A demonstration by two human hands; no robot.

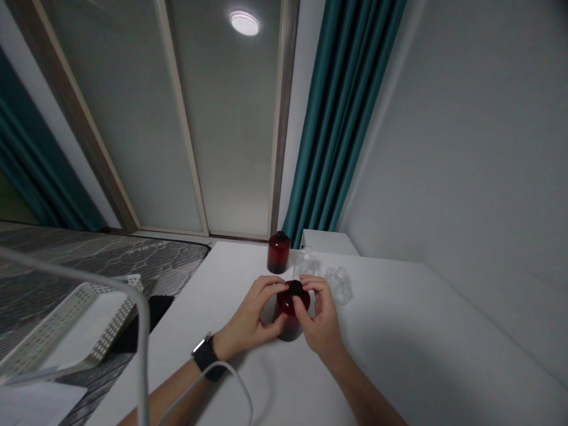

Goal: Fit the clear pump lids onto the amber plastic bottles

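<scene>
A dark red, see-through bottle [290, 324] with a black cap [295, 288] stands upright on the white table, between my two hands. My left hand [257, 313], with a dark watch on its wrist, curls round the bottle's left side, thumb low and fingers near the shoulder. My right hand [322, 322] pinches at the black cap from the right, its thumb in front and fingertips behind. Farther back stands a second red bottle [278, 253] with a black top. Two clear, crumpled-looking plastic pieces [339, 286] lie beyond my right hand; their kind is unclear.
The white table [399, 355] runs along the grey wall at right. A white perforated basket [106, 331] is to the left, below table level. A pale cable [142, 331] crosses the lower left. Behind are a teal curtain [341, 118] and frosted sliding doors [231, 130].
</scene>
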